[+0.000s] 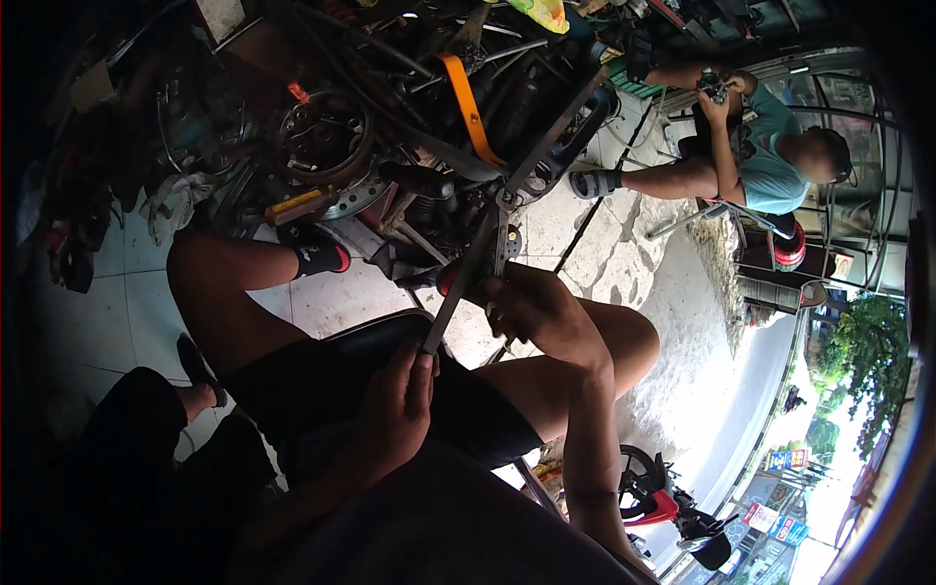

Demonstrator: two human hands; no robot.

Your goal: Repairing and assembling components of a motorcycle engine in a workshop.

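My left hand [398, 409] is closed round the lower end of a long flat metal bar [455, 292], which slants up from my lap to a bolted joint [507, 200]. A shorter perforated metal piece [505, 242] hangs from that joint beside the bar. Just right of the bar, my right hand [531, 317] is curled with bent fingers below the perforated piece; what it grips is hidden in shadow. Beyond the joint a dark bar [558, 132] continues up among the parts, near an orange curved strip [466, 102].
A heap of tools and parts, with a round metal hub [322, 132] and a yellow-handled tool [292, 207], lies ahead on the tiled floor [132, 322]. A person in a teal shirt [770, 171] sits at right, holding a part. Someone's legs [141, 419] are at left. A motorcycle [663, 507] stands behind.
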